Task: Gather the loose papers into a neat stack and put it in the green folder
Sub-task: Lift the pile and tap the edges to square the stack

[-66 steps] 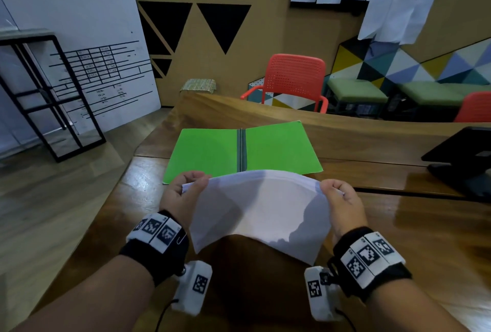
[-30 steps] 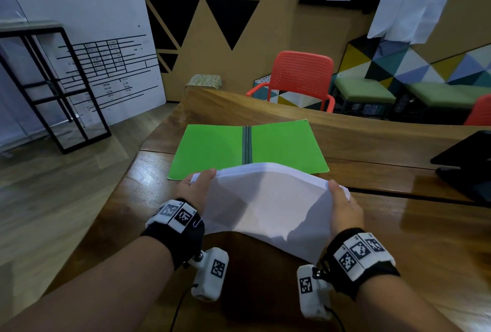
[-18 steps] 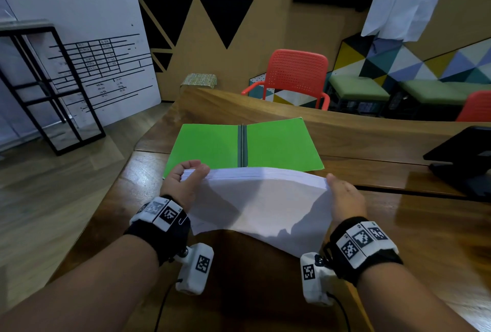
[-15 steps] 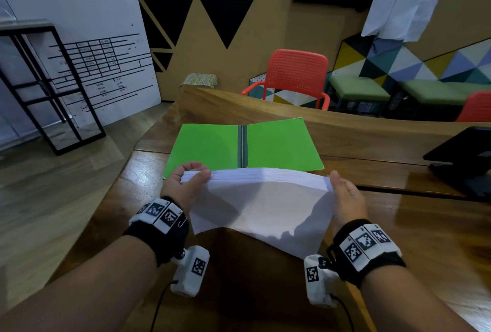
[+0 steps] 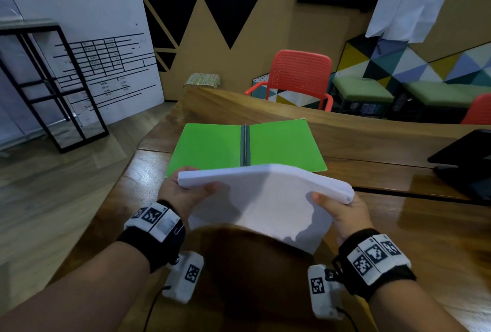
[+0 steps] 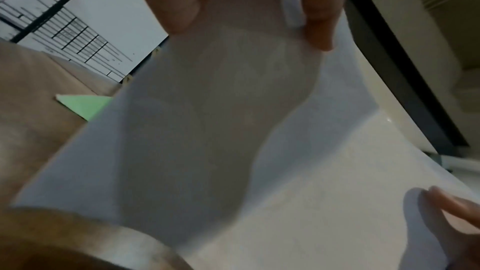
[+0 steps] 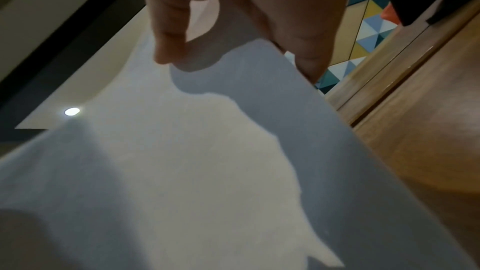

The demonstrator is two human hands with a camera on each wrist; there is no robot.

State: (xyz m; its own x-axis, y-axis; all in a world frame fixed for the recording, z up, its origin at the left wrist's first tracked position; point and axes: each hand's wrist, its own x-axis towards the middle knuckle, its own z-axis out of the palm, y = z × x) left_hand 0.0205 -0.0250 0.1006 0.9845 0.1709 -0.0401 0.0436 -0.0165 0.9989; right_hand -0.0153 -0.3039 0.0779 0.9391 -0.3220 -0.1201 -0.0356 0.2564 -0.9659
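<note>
A thick stack of white papers (image 5: 265, 196) hangs above the wooden table, bowed upward in its middle. My left hand (image 5: 183, 193) grips its left end, thumb on top. My right hand (image 5: 342, 212) grips the right end, with the thumb on the near face. The green folder (image 5: 212, 145) lies open and flat on the table just beyond the stack, its grey spine (image 5: 245, 145) in the middle. In the left wrist view the papers (image 6: 233, 130) fill the frame, with a folder corner (image 6: 85, 106) at the left. The right wrist view shows the papers (image 7: 194, 161) pinched between thumb and fingers (image 7: 306, 52).
A black laptop-like device (image 5: 467, 161) sits at the table's right edge. A red chair (image 5: 300, 79) stands behind the raised back ledge (image 5: 265, 108) of the table. A black metal rack (image 5: 50, 87) stands on the floor to the left.
The stack has risen a little and now bows upward, with its top edge thick and turned toward me. Both hands have kept their grip on the ends.
</note>
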